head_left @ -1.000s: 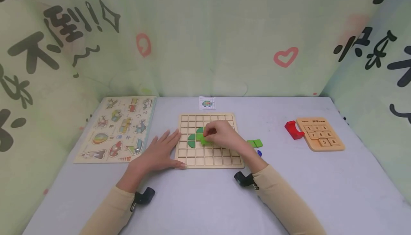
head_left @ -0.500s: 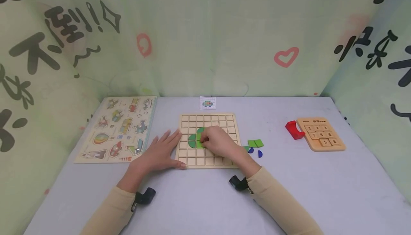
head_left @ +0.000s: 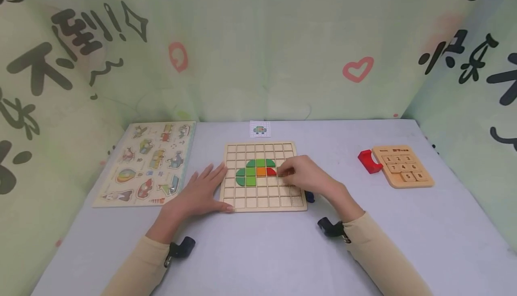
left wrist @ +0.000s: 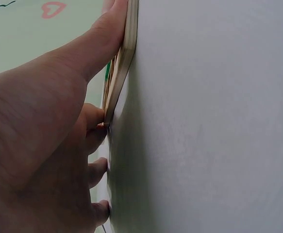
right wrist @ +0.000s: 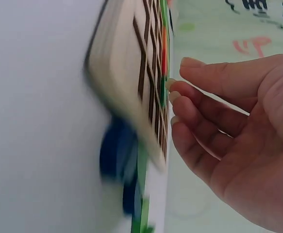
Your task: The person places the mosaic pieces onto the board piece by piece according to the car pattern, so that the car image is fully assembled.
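A wooden grid board (head_left: 262,197) lies in the middle of the table. On it sit dark green curved pieces (head_left: 241,175), a light green square (head_left: 251,181), an orange square (head_left: 261,171) and a red curved piece (head_left: 271,171). My right hand (head_left: 300,174) hovers over the board's right side, its loosely curled fingertips (right wrist: 173,94) just right of the red piece, holding nothing. My left hand (head_left: 202,190) lies flat on the table, with its thumb (left wrist: 95,43) against the board's left edge (left wrist: 124,53). Blue pieces (right wrist: 114,155) lie by the board's right edge, mostly hidden in the head view.
A picture puzzle board (head_left: 149,163) lies at the left. A number board (head_left: 404,166) with a red block (head_left: 369,161) beside it sits at the right. A small pattern card (head_left: 260,129) lies behind the grid board. Cloth walls close in the table.
My right hand set the light green square down beside the dark green pieces and drew back to the right, uncovering the orange and red pieces. The left hand has not moved.
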The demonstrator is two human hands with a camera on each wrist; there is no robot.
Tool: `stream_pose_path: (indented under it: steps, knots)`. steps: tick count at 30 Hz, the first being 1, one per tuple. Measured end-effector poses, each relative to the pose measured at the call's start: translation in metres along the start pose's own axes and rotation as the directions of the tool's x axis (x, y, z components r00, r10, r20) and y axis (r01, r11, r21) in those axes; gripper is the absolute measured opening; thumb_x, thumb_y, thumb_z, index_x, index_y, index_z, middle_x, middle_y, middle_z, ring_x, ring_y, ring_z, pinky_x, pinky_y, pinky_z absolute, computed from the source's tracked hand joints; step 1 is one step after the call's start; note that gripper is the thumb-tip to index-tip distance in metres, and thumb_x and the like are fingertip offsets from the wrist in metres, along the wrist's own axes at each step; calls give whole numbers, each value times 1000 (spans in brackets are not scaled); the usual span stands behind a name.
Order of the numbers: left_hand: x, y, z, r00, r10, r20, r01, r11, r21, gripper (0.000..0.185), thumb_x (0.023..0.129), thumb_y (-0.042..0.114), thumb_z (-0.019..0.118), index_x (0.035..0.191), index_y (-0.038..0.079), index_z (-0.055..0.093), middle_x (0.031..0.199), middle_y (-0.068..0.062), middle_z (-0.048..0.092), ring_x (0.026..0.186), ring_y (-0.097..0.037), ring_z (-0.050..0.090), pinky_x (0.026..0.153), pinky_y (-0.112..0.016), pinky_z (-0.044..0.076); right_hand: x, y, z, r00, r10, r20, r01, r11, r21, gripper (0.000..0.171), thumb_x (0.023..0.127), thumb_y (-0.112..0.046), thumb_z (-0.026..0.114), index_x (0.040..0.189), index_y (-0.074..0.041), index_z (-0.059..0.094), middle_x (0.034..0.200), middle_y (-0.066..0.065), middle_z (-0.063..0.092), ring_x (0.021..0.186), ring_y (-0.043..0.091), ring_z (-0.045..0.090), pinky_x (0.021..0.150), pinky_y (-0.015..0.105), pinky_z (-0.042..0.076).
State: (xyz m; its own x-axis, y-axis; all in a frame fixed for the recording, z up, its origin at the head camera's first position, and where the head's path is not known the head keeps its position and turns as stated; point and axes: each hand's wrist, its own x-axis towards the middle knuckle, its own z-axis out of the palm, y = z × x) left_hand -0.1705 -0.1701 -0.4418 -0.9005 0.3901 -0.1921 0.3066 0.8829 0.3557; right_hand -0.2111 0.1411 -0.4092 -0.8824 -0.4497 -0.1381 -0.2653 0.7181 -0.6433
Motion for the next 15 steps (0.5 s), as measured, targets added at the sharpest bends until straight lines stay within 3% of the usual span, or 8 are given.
stream_pose_path:
  steps: [7,15]
  knots:
    - [-1,0,0,1000,7,-9,-7,1000,-8,121,71,74,71,160,13,18,169,-3,14,156,-36,7,122,-66,10,-21,42,-30,997,52,-60,-54,997,-46,25,87,-5,68,112,-6,74,96,4,70,87,20,58,73,29,50]
    - [-1,1,0,1000,5,-7,-6,1000,-13,120,72,72,72,160,13,18,169,-4,13,156,-37,6,122,-66,9,-36,72,-49,992,121,-31,-123,989,-84,26,85,-4,71,111,-7,74,107,9,70,99,24,62,88,42,57]
